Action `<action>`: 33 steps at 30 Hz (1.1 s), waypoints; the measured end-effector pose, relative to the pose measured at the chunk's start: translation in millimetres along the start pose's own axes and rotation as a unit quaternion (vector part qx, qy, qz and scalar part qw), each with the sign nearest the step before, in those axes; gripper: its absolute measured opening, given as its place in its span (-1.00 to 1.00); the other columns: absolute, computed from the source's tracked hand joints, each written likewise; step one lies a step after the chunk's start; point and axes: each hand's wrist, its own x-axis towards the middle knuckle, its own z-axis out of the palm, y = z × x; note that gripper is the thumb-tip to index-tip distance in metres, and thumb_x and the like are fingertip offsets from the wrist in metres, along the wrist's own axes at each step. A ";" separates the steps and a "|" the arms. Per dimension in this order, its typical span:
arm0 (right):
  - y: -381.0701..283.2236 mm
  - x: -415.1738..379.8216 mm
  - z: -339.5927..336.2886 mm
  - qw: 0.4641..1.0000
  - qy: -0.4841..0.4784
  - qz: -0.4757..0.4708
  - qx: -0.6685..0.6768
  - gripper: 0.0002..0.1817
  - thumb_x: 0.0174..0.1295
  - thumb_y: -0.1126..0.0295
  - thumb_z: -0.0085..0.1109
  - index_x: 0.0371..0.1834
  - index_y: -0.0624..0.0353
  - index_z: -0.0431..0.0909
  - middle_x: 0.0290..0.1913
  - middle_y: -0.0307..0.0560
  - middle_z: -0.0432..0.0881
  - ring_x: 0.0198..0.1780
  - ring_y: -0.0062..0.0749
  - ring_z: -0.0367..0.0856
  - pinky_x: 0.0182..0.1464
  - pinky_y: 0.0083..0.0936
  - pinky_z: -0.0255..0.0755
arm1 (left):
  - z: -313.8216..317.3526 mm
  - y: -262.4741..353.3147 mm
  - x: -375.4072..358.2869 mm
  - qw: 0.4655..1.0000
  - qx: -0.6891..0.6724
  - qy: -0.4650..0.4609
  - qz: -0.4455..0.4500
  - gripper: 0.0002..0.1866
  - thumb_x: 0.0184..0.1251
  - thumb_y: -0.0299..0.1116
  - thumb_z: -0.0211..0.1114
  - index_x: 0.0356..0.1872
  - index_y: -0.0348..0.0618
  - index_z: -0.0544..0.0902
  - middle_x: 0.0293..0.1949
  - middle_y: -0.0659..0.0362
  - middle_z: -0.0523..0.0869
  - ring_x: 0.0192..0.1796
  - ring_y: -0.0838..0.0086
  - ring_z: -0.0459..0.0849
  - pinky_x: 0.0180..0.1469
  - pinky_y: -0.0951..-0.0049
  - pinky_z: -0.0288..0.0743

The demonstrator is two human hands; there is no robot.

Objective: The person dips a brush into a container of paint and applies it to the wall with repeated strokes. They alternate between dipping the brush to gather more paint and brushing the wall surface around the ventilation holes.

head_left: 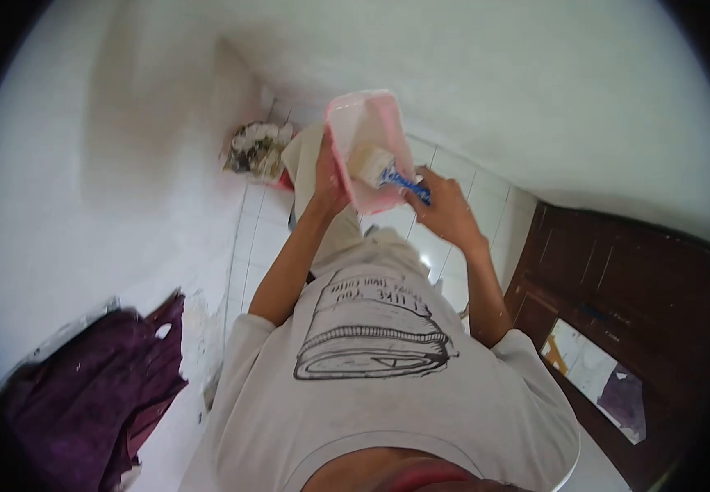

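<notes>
Both forearms are raised ahead of the chest, left hand (328,182) and right hand (445,209) each closed in a grip.

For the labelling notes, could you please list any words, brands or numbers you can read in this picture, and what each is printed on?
"I LIKE YOU": top line of the print on the white T-shirt, upside down in the head view and only roughly legible.
Smaller line beneath it on the shirt: too blurred to read.
Pink container and blue-handled brush: no readable text.
</notes>
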 end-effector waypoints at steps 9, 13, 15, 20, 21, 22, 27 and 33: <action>17.6 -101.6 -29.3 0.992 -0.120 0.026 -0.006 -0.65 0.41 0.20 0.15 -0.18 0.36 0.59 -0.42 0.22 0.70 -0.43 0.06 0.69 -0.25 -0.22 0.54 | 45.3 -41.0 -85.8 0.984 -0.056 0.094 -0.142 -0.36 0.62 0.20 -0.13 0.43 -0.07 0.35 0.27 0.15 0.54 0.26 0.36 0.56 0.30 0.22 0.52; 26.7 -111.1 -24.7 0.979 -0.195 0.045 -0.040 -0.59 0.47 0.16 0.08 -0.29 0.37 0.60 -0.44 0.15 0.69 -0.45 -0.11 0.71 -0.27 -0.33 0.55 | 54.0 -53.7 -118.8 0.973 -0.038 0.132 -0.186 -0.33 0.61 0.22 -0.14 0.46 -0.06 0.32 0.29 0.15 0.53 0.28 0.39 0.54 0.32 0.29 0.48; 43.7 -114.8 -4.0 0.976 -0.206 0.041 0.057 -0.59 0.49 0.17 0.05 -0.29 0.38 0.59 -0.47 0.13 0.68 -0.45 -0.18 0.71 -0.27 -0.33 0.54 | 46.4 -57.7 -144.6 0.969 -0.011 0.155 -0.193 -0.32 0.61 0.22 -0.14 0.48 -0.06 0.30 0.30 0.15 0.53 0.30 0.41 0.52 0.34 0.32 0.45; 103.7 -121.7 73.9 0.981 -0.158 0.016 0.112 -0.66 0.48 0.28 0.07 -0.27 0.42 0.58 -0.45 0.07 0.63 -0.44 -0.32 0.63 -0.28 -0.36 0.51 | -40.4 -105.5 -182.0 0.947 0.196 0.164 -0.193 -0.24 0.59 0.31 -0.25 0.55 -0.04 0.19 0.39 0.09 0.46 0.37 0.33 0.44 0.41 0.28 0.32; 118.7 -120.7 96.9 0.983 -0.151 0.016 0.104 -0.68 0.47 0.31 0.08 -0.28 0.43 0.57 -0.42 0.12 0.62 -0.45 -0.24 0.66 -0.28 -0.33 0.52 | -52.2 -104.4 -185.5 0.945 0.192 0.172 -0.202 -0.24 0.59 0.31 -0.25 0.55 -0.04 0.19 0.39 0.09 0.46 0.37 0.33 0.44 0.41 0.28 0.32; 128.8 -116.5 120.2 0.980 -0.161 0.031 0.109 -0.68 0.47 0.31 0.08 -0.28 0.43 0.57 -0.42 0.12 0.62 -0.45 -0.24 0.66 -0.28 -0.33 0.52 | -66.8 -103.5 -188.7 0.928 0.191 0.186 -0.261 -0.21 0.57 0.35 -0.29 0.57 0.01 0.18 0.41 0.07 0.44 0.39 0.28 0.43 0.41 0.27 0.30; 170.1 -91.6 243.1 0.977 -0.138 0.111 0.115 -0.69 0.45 0.30 0.09 -0.32 0.38 0.57 -0.39 0.25 0.63 -0.43 -0.05 0.69 -0.30 -0.26 0.52 | -132.9 -95.4 -197.8 0.868 0.188 0.216 -0.406 -0.11 0.54 0.39 -0.29 0.62 -0.09 0.05 0.57 0.06 0.20 0.57 0.25 0.18 0.54 0.28 0.07; 194.2 -12.8 379.1 0.998 -0.035 0.056 0.018 -0.76 0.40 0.38 0.05 -0.31 0.38 0.55 -0.40 0.17 0.63 -0.38 0.01 0.71 -0.26 -0.20 0.56 | -287.5 -131.5 -199.9 0.837 0.458 0.145 -0.261 -0.20 0.55 0.20 -0.02 0.49 -0.32 0.27 0.41 -0.24 0.40 0.48 -0.07 0.34 0.51 0.20 0.14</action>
